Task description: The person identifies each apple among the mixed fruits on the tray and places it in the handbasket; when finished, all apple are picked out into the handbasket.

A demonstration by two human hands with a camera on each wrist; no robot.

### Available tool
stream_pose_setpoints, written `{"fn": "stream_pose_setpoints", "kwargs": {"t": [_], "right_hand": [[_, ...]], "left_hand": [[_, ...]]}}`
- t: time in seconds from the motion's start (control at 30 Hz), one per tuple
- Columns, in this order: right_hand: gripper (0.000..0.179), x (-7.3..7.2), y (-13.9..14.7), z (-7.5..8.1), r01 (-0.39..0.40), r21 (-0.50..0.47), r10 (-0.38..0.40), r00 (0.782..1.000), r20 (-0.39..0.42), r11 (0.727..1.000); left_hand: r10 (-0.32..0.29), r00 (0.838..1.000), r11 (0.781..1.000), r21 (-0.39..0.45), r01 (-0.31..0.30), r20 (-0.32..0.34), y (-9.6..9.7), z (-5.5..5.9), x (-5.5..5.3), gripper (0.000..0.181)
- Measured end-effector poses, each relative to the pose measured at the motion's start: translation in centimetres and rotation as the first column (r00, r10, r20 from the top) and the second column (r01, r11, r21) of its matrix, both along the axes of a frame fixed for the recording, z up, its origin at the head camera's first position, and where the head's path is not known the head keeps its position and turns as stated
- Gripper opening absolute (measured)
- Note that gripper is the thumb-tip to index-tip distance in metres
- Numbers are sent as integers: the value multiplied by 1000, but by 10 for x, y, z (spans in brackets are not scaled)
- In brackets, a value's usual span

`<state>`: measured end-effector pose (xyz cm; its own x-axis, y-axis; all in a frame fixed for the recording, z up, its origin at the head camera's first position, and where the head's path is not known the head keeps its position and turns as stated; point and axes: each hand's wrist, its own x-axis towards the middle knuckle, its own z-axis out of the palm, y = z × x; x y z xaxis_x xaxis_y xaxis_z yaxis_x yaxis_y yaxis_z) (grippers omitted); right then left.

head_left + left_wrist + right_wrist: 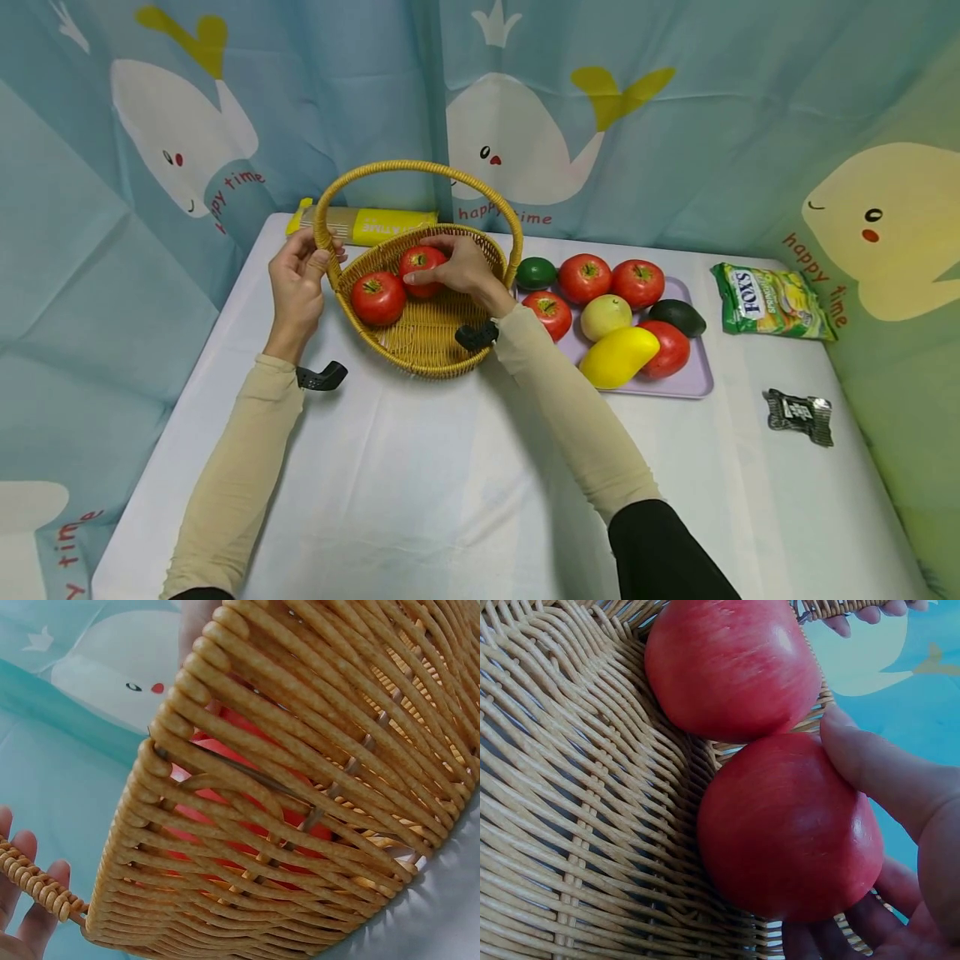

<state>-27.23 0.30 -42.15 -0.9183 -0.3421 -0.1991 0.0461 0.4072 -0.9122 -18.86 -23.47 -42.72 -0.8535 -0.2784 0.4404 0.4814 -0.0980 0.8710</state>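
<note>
A yellow wicker basket (435, 354) with a tall arched handle stands at the back of the table. My left hand (297, 279) grips the lower left end of that handle; in the left wrist view its fingers (24, 847) curl about the woven rod. Inside the basket, my right hand (463, 265) holds a red apple (422, 268), thumb on one side and fingers on the other. A second red apple (377, 298) lies at the basket's left, touching the held apple (791, 825) in the right wrist view. Woven strands partly hide the red fruit in the left wrist view.
Right of the basket, a lilac tray (693, 379) bears red apples, a yellow mango (618, 357), a pale round fruit (606, 317) and dark green fruits. A yellow packet (393, 225) lies behind the basket. Farther right are a green candy bag (772, 302) and a small black wrapper (799, 416).
</note>
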Motion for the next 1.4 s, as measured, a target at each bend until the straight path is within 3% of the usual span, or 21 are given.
{"fn": "stream_pose_setpoints", "kwargs": {"t": [0.57,0.9,1.2,1.4], "right_hand": [[63,0,2,-2,55,0,-55,992,-112,998],[68,4,2,2,20,19,-18,996,-85,1000],[74,13,3,18,-41,-14,40,993,-112,999],[73,28,7,35,-74,-47,65,986,-153,996]], "left_hand": [[-2,1000,1000,-16,1,-29,0,-1,-1,24],[-3,1000,1000,3,3,-18,1,-2,0,20],[-13,1000,1000,12,13,1,1,-1,0,22],[0,1000,1000,-1,0,-4,-1,0,0,20]]}}
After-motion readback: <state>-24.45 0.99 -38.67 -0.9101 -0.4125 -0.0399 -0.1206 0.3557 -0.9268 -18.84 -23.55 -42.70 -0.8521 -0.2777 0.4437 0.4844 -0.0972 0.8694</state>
